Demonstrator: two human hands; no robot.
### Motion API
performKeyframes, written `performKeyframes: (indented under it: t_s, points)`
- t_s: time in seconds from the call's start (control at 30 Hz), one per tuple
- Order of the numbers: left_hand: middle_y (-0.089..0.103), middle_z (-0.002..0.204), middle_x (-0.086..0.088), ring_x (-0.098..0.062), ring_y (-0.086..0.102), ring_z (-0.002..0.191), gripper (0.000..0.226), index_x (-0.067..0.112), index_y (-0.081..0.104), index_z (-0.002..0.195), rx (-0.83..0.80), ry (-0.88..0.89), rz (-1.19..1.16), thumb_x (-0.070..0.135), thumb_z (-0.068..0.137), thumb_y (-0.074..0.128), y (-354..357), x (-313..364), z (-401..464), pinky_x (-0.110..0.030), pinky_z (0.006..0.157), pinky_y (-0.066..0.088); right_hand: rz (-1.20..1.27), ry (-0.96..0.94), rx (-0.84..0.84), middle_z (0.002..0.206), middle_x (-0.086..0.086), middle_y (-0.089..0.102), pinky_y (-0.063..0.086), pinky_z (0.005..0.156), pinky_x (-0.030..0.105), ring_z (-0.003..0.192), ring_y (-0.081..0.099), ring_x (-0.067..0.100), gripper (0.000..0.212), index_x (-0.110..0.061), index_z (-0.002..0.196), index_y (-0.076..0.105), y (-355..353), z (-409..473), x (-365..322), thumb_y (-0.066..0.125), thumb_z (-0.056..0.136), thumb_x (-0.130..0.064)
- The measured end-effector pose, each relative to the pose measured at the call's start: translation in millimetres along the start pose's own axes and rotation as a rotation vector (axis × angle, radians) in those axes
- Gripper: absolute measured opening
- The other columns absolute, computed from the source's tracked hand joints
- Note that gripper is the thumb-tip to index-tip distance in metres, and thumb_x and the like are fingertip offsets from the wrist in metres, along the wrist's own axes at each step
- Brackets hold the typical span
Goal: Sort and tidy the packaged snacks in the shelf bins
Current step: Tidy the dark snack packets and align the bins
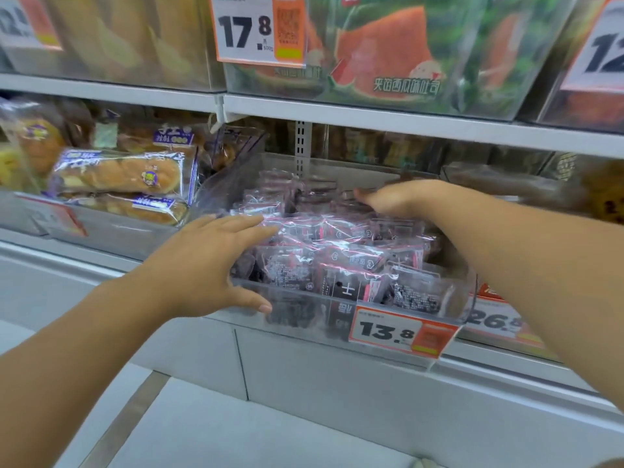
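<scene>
— Neither hand actually held anything, as far as I could judge. Her left hand (pixel 206 265) lay flat-fingered, thumb along the front rim of the clear bin (pixel 304 319) and fingertips (pixel 266 221) resting on the nearest dark snack packets (pixel 341 261). It was pressing, not gripping.

— And the right hand (pixel 395 199)?

— It was further back, reaching over the rear of the pile, fingers extended toward the back row. It looked loose and unclenched, though motion blur hid the fingertips, so I couldn't say whether it pinched a packet.

— Where were the snacks themselves?

— They were heaped in that bin on the middle shelf, above the 13.8 price tag (pixel 395 332). The front ones leaned at odd angles, close to the rim.

— So what worried you?

— The wrappers looked slick and the heap was loose. If the left hand pushed too hard, I'd expect front packets to slide over the low rim and drop. Sweeping the rear row forward could crowd them out the same way.

— Anything beyond?

— Bread loaves (pixel 118 177) sat in the neighbouring bin on the left. A careless shove might flick a packet across into them.
</scene>
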State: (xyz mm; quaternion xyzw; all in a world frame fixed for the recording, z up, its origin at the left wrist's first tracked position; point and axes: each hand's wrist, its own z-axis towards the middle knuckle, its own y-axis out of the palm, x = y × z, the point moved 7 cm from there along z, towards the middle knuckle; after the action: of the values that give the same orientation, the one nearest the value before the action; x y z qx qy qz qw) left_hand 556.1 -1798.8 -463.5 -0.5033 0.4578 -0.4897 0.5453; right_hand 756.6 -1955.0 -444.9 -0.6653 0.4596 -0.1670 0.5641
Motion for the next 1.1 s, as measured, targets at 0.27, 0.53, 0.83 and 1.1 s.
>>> performKeyframes:
  t_s: [0.27,0.53,0.83,1.1]
  points:
    - [0.043,0.145,0.008,-0.017,0.038,0.134,0.094,0.033,0.046,0.131,0.268,0.054,-0.114,0.076,0.052,0.072,-9.3,1.9,-1.7,-0.04,0.113,0.033,-0.215,-0.126,0.496,0.097,0.006,0.069,0.052,0.077,0.037,0.085,0.061,0.025,0.055,-0.015,0.085,0.058,-5.1,-82.3,-36.5,0.043,0.095,-0.067]
    - [0.05,0.084,0.007,-0.012,0.039,0.075,0.034,0.023,0.073,0.076,0.501,0.244,-0.029,0.044,0.058,0.091,-20.3,20.9,-18.0,-0.027,0.056,0.036,-0.593,-0.509,0.732,0.083,0.001,0.052,0.044,0.054,0.035,0.072,0.05,0.025,0.038,-0.016,0.083,0.061,54.2,-159.0,-50.4,0.092,0.062,-0.022]
    - [0.058,0.073,0.004,-0.024,0.058,0.063,0.018,0.021,0.078,0.073,0.541,0.157,0.027,0.037,0.068,0.087,-8.8,24.1,-29.3,-0.028,0.047,0.042,-0.65,-0.304,0.624,0.078,-0.006,0.057,0.023,0.048,0.027,0.069,0.064,0.023,0.041,-0.024,0.076,0.046,71.4,-147.4,-26.2,0.086,0.067,-0.02]
    - [0.064,0.074,0.006,-0.025,0.064,0.068,0.019,0.022,0.073,0.072,0.574,0.131,0.022,0.037,0.082,0.079,-3.8,26.0,-32.4,-0.029,0.047,0.046,-0.46,-0.331,0.349,0.088,-0.005,0.055,0.04,0.072,0.032,0.089,0.057,0.023,0.026,-0.02,0.083,0.052,60.6,-134.9,-18.3,0.054,0.099,-0.04]
